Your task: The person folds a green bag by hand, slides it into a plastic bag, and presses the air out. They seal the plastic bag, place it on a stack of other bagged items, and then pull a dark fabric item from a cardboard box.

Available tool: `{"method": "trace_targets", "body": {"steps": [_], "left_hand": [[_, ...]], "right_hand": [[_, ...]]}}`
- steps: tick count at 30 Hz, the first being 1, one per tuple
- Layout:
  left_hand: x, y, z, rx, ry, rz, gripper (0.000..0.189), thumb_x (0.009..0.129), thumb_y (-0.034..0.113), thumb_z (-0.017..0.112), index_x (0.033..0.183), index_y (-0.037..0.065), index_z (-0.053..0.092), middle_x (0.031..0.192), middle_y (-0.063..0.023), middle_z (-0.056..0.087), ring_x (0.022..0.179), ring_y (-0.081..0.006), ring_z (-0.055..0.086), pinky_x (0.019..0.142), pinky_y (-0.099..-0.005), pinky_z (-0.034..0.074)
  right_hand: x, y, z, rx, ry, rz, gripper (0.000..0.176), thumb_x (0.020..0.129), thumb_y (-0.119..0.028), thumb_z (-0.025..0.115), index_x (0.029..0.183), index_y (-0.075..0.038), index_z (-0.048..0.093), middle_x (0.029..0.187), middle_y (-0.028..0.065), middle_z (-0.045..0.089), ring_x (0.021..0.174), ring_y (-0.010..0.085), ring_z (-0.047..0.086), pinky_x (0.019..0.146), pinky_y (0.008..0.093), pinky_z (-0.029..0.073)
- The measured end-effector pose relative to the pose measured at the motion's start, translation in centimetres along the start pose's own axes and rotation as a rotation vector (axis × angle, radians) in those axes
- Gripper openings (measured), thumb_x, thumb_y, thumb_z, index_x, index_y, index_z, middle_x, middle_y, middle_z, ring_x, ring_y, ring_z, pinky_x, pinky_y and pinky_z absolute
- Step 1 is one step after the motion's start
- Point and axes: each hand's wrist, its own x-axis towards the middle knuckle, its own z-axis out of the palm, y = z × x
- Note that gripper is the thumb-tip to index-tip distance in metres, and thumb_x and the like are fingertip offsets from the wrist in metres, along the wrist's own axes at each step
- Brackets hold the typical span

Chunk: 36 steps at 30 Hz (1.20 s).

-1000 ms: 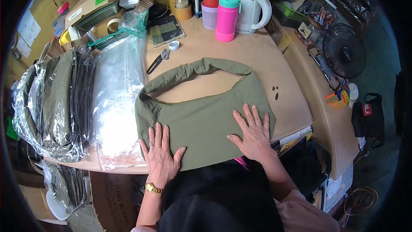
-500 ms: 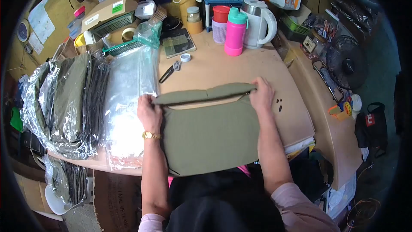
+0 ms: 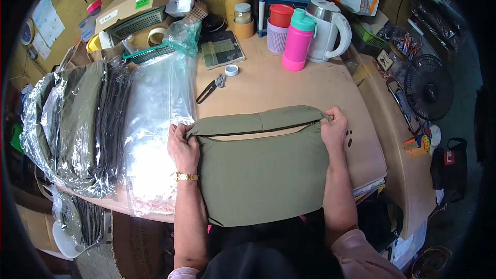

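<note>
An olive-green cloth bag (image 3: pixel 263 181) lies spread flat at the table's front edge, its lower end by my lap. Along its far side runs a thick folded band (image 3: pixel 258 120), with a narrow slit between band and body where tan surface shows. My left hand (image 3: pixel 183 147), with a gold watch at the wrist, grips the band's left end. At the right end, my right hand (image 3: pixel 334 126) pinches the corner. The fingertips are partly hidden by the cloth.
Clear plastic sleeves (image 3: pixel 160 103) and a stack of plastic-wrapped olive goods (image 3: pixel 77 124) lie left. Black thread snips (image 3: pixel 207 92), a white tape roll (image 3: pixel 231 70), a pink bottle (image 3: pixel 294 41) and a kettle (image 3: pixel 323 36) stand or lie beyond. A black fan (image 3: pixel 429 88) is right.
The view has shifted slightly. Both hands keep hold of the band's ends, and the band now looks more arched and stretched, with the bag lying smoother.
</note>
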Motion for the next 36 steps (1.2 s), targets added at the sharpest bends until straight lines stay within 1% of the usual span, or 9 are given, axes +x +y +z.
{"method": "trace_targets", "body": {"steps": [7, 9, 11, 13, 15, 18, 28, 34, 36], "left_hand": [[-0.1, 2.0, -0.9, 0.085, 0.016, 0.067, 0.025, 0.071, -0.002, 0.065, 0.094, 0.005, 0.063, 0.091, -0.0116, 0.056, 0.087, -0.0326, 0.056, 0.078, -0.0414, 0.046], [-0.1, 6.6, -2.7, 0.227, 0.281, 0.218, 0.034, 0.070, 0.001, 0.070, 0.102, 0.005, 0.062, 0.090, -0.0103, 0.056, 0.087, -0.0312, 0.057, 0.079, -0.0420, 0.046], [-2.1, 9.6, -3.3, -0.205, -0.020, 0.284, 0.047, 0.074, 0.006, 0.077, 0.116, 0.002, 0.058, 0.102, -0.0112, 0.058, 0.090, -0.0268, 0.058, 0.079, -0.0396, 0.047], [-4.4, 14.5, -3.0, -0.653, -0.747, -0.263, 0.040, 0.087, 0.024, 0.075, 0.115, 0.000, 0.059, 0.103, -0.0128, 0.059, 0.099, -0.0245, 0.060, 0.082, -0.0368, 0.051], [-6.5, 14.8, 2.0, -1.311, -0.853, -0.798, 0.056, 0.092, 0.046, 0.067, 0.115, -0.004, 0.056, 0.110, -0.0170, 0.060, 0.102, -0.0268, 0.062, 0.086, -0.0351, 0.054], [-3.6, 13.6, 6.5, -1.461, -0.622, -1.104, 0.061, 0.100, 0.048, 0.053, 0.121, -0.008, 0.048, 0.116, -0.0242, 0.059, 0.106, -0.0315, 0.062, 0.093, -0.0383, 0.056], [-4.7, 6.2, 7.5, -2.075, -0.841, -1.046, 0.045, 0.107, 0.028, 0.039, 0.128, -0.011, 0.040, 0.124, -0.0340, 0.055, 0.116, -0.0400, 0.060, 0.105, -0.0481, 0.050], [-4.1, 9.3, 5.4, -1.946, -0.766, -1.045, 0.030, 0.106, 0.023, 0.043, 0.115, -0.006, 0.048, 0.104, -0.0249, 0.063, 0.098, -0.0320, 0.068, 0.100, -0.0478, 0.054], [-4.5, 8.6, 6.1, -1.917, -0.751, -1.072, 0.030, 0.107, 0.022, 0.042, 0.114, -0.005, 0.048, 0.104, -0.0237, 0.063, 0.096, -0.0308, 0.068, 0.099, -0.0465, 0.055]], "right_hand": [[-0.1, 0.2, 0.4, -0.047, -0.010, -0.037, 0.017, 0.069, 0.009, 0.063, 0.082, -0.001, 0.058, 0.077, 0.0155, 0.065, 0.075, 0.0303, 0.068, 0.068, 0.0406, 0.051], [-0.2, -1.6, -0.1, -0.094, -0.024, 0.003, 0.018, 0.070, 0.008, 0.066, 0.082, -0.001, 0.058, 0.078, 0.0152, 0.065, 0.076, 0.0326, 0.069, 0.070, 0.0421, 0.052], [-0.1, -1.5, 0.1, -0.106, -0.019, 0.021, 0.018, 0.070, 0.007, 0.067, 0.083, -0.001, 0.058, 0.078, 0.0155, 0.065, 0.076, 0.0325, 0.069, 0.070, 0.0419, 0.052], [-0.2, -1.0, 0.2, -0.119, -0.028, 0.031, 0.018, 0.070, 0.007, 0.067, 0.083, -0.001, 0.058, 0.078, 0.0158, 0.065, 0.076, 0.0323, 0.069, 0.071, 0.0418, 0.052], [0.0, -0.7, 0.3, -0.104, -0.033, 0.026, 0.018, 0.071, 0.007, 0.068, 0.084, 0.000, 0.058, 0.078, 0.0155, 0.065, 0.077, 0.0301, 0.069, 0.072, 0.0403, 0.051], [-0.3, -1.6, -0.2, -0.033, -0.049, 0.046, 0.018, 0.072, 0.005, 0.069, 0.084, 0.000, 0.057, 0.077, 0.0152, 0.065, 0.078, 0.0285, 0.069, 0.072, 0.0391, 0.051], [0.6, 0.6, -0.5, -0.075, -0.178, 0.142, 0.021, 0.070, 0.004, 0.070, 0.088, -0.001, 0.060, 0.079, 0.0100, 0.062, 0.074, 0.0238, 0.060, 0.075, 0.0374, 0.050], [-1.7, -11.9, -4.3, -0.018, -0.162, -0.189, 0.035, 0.070, -0.004, 0.077, 0.103, -0.008, 0.066, 0.108, 0.0085, 0.061, 0.106, 0.0275, 0.056, 0.092, 0.0388, 0.044], [-2.9, -14.2, -3.2, -0.012, -0.419, -0.474, 0.034, 0.071, -0.008, 0.078, 0.103, -0.009, 0.067, 0.108, 0.0085, 0.061, 0.107, 0.0306, 0.056, 0.095, 0.0407, 0.042]]}}
